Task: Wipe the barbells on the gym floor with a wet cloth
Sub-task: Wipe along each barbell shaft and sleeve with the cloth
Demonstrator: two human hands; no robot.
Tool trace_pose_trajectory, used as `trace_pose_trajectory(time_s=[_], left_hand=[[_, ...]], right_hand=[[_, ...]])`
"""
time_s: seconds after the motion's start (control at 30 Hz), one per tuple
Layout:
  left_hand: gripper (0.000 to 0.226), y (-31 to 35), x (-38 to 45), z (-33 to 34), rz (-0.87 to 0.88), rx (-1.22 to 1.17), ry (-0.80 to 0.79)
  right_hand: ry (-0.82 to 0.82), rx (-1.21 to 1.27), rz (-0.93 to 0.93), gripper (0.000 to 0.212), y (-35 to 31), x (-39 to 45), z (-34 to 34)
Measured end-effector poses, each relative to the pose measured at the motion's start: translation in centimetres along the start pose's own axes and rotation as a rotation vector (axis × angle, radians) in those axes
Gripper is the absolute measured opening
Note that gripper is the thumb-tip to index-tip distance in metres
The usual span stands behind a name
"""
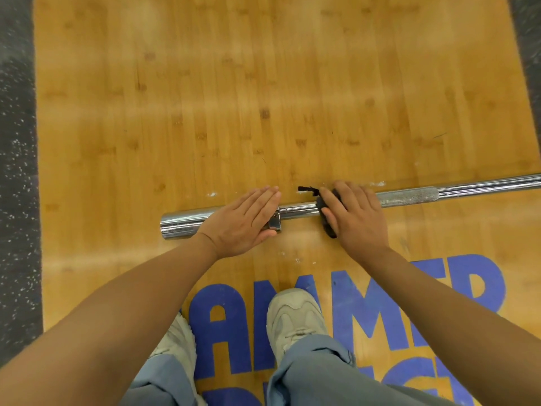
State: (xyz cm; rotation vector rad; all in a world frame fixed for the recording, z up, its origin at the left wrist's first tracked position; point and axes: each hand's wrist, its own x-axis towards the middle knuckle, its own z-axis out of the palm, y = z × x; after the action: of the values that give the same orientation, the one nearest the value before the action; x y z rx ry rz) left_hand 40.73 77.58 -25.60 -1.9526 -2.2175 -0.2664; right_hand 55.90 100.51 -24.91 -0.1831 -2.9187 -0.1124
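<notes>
A chrome barbell (409, 196) lies across the wooden platform, its thick sleeve end (183, 222) at the left and its shaft running off the right edge. My left hand (243, 219) rests flat with straight fingers on the sleeve's collar. My right hand (354, 215) presses a dark cloth (325, 222) over the shaft just right of the collar. Most of the cloth is hidden under the hand; a dark strip of it sticks out behind the bar.
Wooden platform (234, 98) with blue lettering (409, 312) near my feet. Black speckled rubber flooring (17, 171) borders it left and right. My two light shoes (295, 315) stand close behind the bar. White flecks lie on the wood near the bar.
</notes>
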Motion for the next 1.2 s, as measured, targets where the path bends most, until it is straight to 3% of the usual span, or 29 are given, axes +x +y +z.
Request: trace_pose_trajectory(time_s=[0.1, 0.17, 0.33, 0.4, 0.5, 0.63, 0.8, 0.9, 0.97, 1.1, 1.2], left_hand=[[0.063, -0.1, 0.0, 0.0, -0.007, -0.004, -0.011], [0.063, -0.2, 0.1, 0.1, -0.012, -0.007, -0.015], [0.063, -0.3, 0.2, -0.1, -0.023, -0.019, -0.041], [0.063, -0.3, 0.2, -0.2, -0.027, -0.025, -0.046], [0.063, -0.2, 0.1, -0.1, -0.018, -0.01, -0.045], [0.064, -0.1, 0.2, -0.2, -0.008, 0.008, -0.047], [0.063, -0.2, 0.3, -0.2, -0.007, -0.016, -0.081], [0.062, -0.3, 0.3, -0.3, -0.006, -0.004, -0.077], [0.062, -0.2, 0.4, -0.4, -0.005, 0.012, -0.077], [0.062, -0.2, 0.3, -0.4, -0.009, 0.014, -0.087], [0.062, -0.3, 0.3, -0.5, -0.012, 0.003, -0.099]], right_hand=[[0.003, 0.009, 0.137, 0.046, -2.5, 0.3, 0.4], [-0.019, 0.005, 0.128, 0.048, -2.7, 0.6, 0.4], [-0.077, 0.025, -0.227, 0.049, 1.4, 0.1, 0.0], [-0.083, 0.013, -0.281, 0.05, 4.2, -0.6, -0.4], [-0.091, 0.0, -0.175, 0.05, 6.1, -1.7, -0.7], [-0.049, 0.016, -0.09, 0.049, 2.5, -0.7, -0.1], [-0.073, 0.043, -0.397, 0.053, 2.8, 0.4, 0.7], [-0.112, -0.015, -0.593, 0.077, 7.3, -0.4, 0.0], [-0.117, -0.033, -0.563, 0.083, 8.4, -0.7, -0.2], [-0.059, 0.04, -0.32, 0.058, 3.6, -0.4, 0.2], [-0.06, 0.089, -0.328, 0.05, 1.3, 1.0, 0.6]])
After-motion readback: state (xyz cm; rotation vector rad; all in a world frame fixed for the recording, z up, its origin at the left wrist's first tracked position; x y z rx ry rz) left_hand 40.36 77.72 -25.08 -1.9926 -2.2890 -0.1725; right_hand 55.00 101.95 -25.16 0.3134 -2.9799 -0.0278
